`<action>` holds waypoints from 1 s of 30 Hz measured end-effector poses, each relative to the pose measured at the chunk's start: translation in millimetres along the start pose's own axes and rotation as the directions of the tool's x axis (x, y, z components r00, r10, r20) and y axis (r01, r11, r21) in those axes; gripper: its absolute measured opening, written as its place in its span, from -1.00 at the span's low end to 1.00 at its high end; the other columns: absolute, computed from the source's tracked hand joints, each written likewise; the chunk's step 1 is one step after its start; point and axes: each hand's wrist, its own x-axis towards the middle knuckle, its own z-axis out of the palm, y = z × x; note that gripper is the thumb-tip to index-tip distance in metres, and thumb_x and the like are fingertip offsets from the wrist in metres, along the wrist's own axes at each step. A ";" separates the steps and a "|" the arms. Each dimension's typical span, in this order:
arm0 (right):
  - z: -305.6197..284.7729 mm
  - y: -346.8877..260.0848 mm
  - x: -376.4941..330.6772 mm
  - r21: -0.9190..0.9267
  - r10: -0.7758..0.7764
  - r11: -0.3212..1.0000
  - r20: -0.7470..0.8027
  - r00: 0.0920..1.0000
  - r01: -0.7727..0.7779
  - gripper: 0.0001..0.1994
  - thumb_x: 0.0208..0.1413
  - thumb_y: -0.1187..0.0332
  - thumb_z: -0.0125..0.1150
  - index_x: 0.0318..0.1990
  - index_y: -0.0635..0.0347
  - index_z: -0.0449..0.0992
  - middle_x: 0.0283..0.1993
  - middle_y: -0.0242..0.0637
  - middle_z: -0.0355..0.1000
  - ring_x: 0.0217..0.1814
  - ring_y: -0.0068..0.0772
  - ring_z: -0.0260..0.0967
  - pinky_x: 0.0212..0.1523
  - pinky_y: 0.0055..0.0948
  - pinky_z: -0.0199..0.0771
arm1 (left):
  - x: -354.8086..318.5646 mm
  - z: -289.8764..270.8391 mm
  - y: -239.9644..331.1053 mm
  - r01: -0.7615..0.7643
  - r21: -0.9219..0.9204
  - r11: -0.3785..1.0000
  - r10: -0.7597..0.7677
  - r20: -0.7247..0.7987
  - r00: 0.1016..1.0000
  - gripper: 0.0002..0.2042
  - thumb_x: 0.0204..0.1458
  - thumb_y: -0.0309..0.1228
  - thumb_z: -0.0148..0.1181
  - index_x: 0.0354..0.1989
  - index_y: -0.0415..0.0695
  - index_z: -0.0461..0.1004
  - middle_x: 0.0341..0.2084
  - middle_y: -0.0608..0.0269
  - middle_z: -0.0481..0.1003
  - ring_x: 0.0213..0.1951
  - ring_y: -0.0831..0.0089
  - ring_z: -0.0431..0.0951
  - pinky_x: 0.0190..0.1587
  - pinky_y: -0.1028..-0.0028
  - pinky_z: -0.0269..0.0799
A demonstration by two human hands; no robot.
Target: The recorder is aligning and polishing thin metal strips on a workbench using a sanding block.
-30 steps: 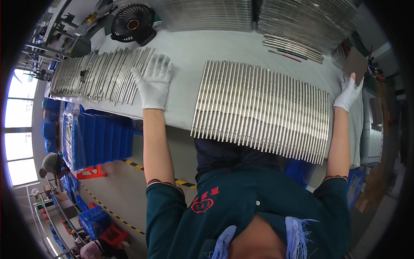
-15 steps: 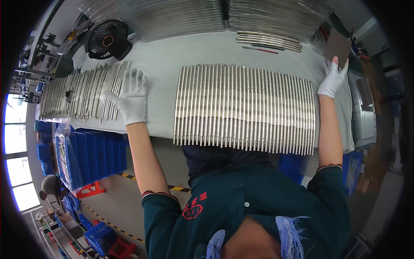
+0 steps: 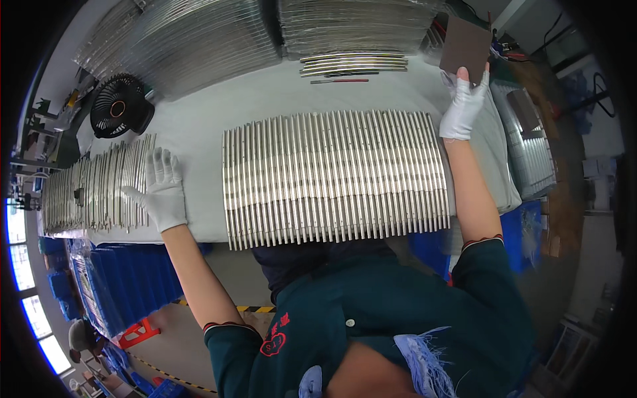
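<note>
Red characters (image 3: pixel 284 320), red lettered emblem (image 3: pixel 273 345) — on green shirt (image 3: pixel 405 292)

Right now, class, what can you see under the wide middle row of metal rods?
The pale table covering shows beside and beyond the metal rods, probably continuing beneath; whatever lies directly under them is hidden.

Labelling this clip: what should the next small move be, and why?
Probably bring the right hand in over the wide row of metal rods: it grips a flat brown sheet just beyond that row's far right corner, while the left hand is spread and appears empty.
</note>
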 end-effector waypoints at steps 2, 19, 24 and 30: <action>1.2 -5.6 -4.7 0.060 0.034 0.998 0.023 0.999 -0.036 -0.23 0.23 0.18 0.28 0.46 0.24 0.01 0.42 -0.21 0.08 0.38 -0.30 0.15 0.36 -0.31 0.22 | 3.8 9.0 -9.5 -0.051 0.073 0.996 0.059 -0.101 0.993 -0.03 0.02 0.34 0.06 0.33 -0.36 0.18 0.27 -0.12 0.30 0.29 -0.02 0.31 0.36 -0.06 0.21; -15.9 28.9 16.5 0.031 0.077 0.997 -0.018 0.997 -0.077 -0.29 0.26 0.30 0.24 0.46 0.18 -0.01 0.28 -0.22 0.25 0.24 -0.32 0.30 0.23 -0.26 0.40 | 0.9 12.9 -8.7 -0.012 0.075 0.997 0.016 -0.061 0.998 -0.04 0.03 0.32 0.07 0.35 -0.33 0.16 0.29 -0.08 0.29 0.31 0.05 0.30 0.37 -0.01 0.21; -27.9 45.7 25.5 0.000 0.092 0.996 -0.014 0.996 -0.092 -0.31 0.26 0.34 0.22 0.46 0.13 -0.01 0.25 -0.13 0.27 0.19 -0.19 0.38 0.19 -0.18 0.47 | -0.4 35.5 -24.9 -0.115 0.278 0.954 0.200 -0.298 0.933 0.00 -0.04 0.40 0.07 0.31 -0.31 0.23 0.23 -0.09 0.34 0.28 -0.02 0.32 0.36 -0.04 0.20; -18.5 38.0 20.4 -0.002 0.069 0.998 -0.030 0.997 -0.069 -0.32 0.26 0.33 0.23 0.43 0.27 0.04 0.29 -0.15 0.25 0.26 -0.29 0.29 0.27 -0.31 0.33 | -1.8 33.4 -21.0 -0.106 0.222 0.969 0.166 -0.271 0.948 -0.01 -0.02 0.40 0.05 0.30 -0.34 0.25 0.21 -0.11 0.36 0.26 -0.04 0.34 0.34 -0.05 0.23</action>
